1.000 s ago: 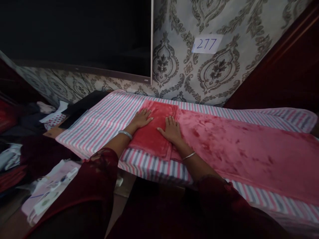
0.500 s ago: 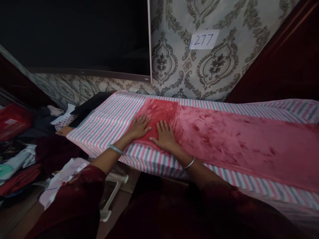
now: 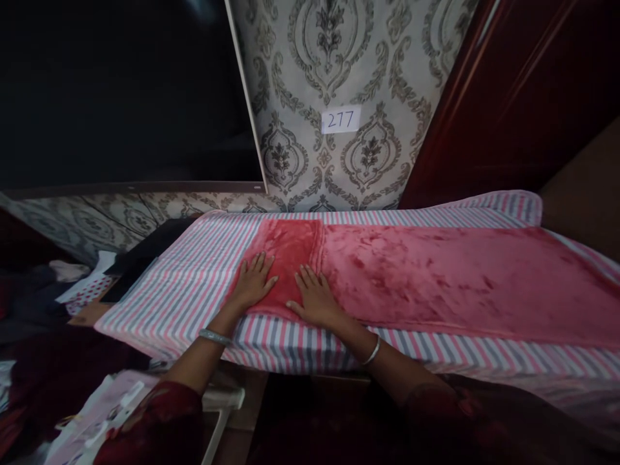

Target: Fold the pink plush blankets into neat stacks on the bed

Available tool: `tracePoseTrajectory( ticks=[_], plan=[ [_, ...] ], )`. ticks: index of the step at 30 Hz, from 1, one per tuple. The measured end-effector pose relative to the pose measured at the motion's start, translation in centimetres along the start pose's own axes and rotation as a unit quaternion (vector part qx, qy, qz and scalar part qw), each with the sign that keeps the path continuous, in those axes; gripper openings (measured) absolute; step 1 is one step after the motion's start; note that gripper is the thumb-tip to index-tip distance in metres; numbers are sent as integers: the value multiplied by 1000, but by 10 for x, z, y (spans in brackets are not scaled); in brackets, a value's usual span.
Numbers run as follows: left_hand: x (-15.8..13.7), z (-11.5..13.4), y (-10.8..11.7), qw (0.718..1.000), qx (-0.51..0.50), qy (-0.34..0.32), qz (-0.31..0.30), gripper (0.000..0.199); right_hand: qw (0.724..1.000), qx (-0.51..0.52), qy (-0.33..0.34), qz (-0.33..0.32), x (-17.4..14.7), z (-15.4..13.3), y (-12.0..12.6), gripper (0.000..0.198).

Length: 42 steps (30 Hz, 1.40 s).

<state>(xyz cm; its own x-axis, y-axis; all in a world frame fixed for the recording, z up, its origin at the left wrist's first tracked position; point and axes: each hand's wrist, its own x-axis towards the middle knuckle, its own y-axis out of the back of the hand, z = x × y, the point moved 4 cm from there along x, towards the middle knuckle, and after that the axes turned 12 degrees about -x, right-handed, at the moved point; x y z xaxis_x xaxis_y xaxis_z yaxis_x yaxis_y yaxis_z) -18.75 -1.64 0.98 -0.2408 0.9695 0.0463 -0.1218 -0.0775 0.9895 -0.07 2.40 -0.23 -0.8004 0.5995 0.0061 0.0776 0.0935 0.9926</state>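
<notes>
A long plush pink-red blanket (image 3: 436,278) lies over a striped sheet (image 3: 188,278) of pink, grey and white. Its left end is folded over into a darker red layer. On the left part of that fold my left hand (image 3: 252,282) rests palm down, fingers spread. My right hand (image 3: 316,298) lies flat beside it, near the fold's right edge, fingers spread too. Neither hand grasps the fabric. A bangle circles each wrist.
Behind the surface, a large dark screen (image 3: 126,97) hangs on patterned wallpaper beside a paper label (image 3: 341,119) reading 277. Dark red wood (image 3: 504,97) stands at the right. Clothes (image 3: 53,368) are heaped at the left. A white frame (image 3: 223,400) is below the front edge.
The camera view has turned to the right, showing more of the blanket's right end. Both hands stay flat on the folded part, with little visible movement over the cloth.
</notes>
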Motion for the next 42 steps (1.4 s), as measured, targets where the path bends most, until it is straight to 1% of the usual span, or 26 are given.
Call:
tracePoseTrajectory(
  ticks=[4, 6, 8, 11, 13, 15, 17, 20, 23, 25, 28, 32, 37, 42],
  plan=[
    [1, -2, 3, 1000, -21, 3, 2, 65, 1000, 11, 15, -7, -14, 5, 0, 81],
    [3, -8, 7, 999, -51, -2, -5, 67, 999, 19, 26, -9, -22, 10, 0, 79],
    [5, -15, 13, 996, -86, -4, 1, 66, 998, 32, 44, -14, -27, 16, 1, 76],
    [8, -27, 28, 993, -106, 34, 44, 61, 997, 56, 56, -4, -24, 29, 9, 70],
    [8, -27, 35, 991, -97, 69, 57, 61, 997, 60, 43, 25, -10, 38, 19, 68],
    [8, -19, 37, 992, -83, 86, 49, 62, 997, 52, 23, 58, 13, 45, 32, 69],
    [7, -2, 35, 994, -73, 75, 35, 63, 996, 41, 1, 77, 40, 48, 43, 69],
    [3, 34, 20, 997, -75, 16, 5, 65, 997, 22, -34, 72, 80, 52, 52, 63],
    [-6, 70, -5, 994, -89, -54, -23, 68, 998, 3, -48, 42, 104, 61, 46, 59],
    [-14, 86, -18, 990, -94, -99, -24, 66, 998, -13, -55, 17, 111, 70, 36, 59],
    [-23, 96, -26, 986, -100, -135, -23, 62, 998, -30, -57, 8, 112, 81, 22, 60],
    [-26, 95, -22, 984, -106, -137, -41, 64, 998, -31, -58, 13, 112, 85, 14, 61],
    [-29, 98, -21, 981, -128, -140, -33, 64, 997, -31, -63, 16, 112, 84, 16, 60],
    [-53, 114, -29, 966, -191, -161, -61, 79, 997, -42, -63, 15, 109, 82, 14, 59]
  ],
)
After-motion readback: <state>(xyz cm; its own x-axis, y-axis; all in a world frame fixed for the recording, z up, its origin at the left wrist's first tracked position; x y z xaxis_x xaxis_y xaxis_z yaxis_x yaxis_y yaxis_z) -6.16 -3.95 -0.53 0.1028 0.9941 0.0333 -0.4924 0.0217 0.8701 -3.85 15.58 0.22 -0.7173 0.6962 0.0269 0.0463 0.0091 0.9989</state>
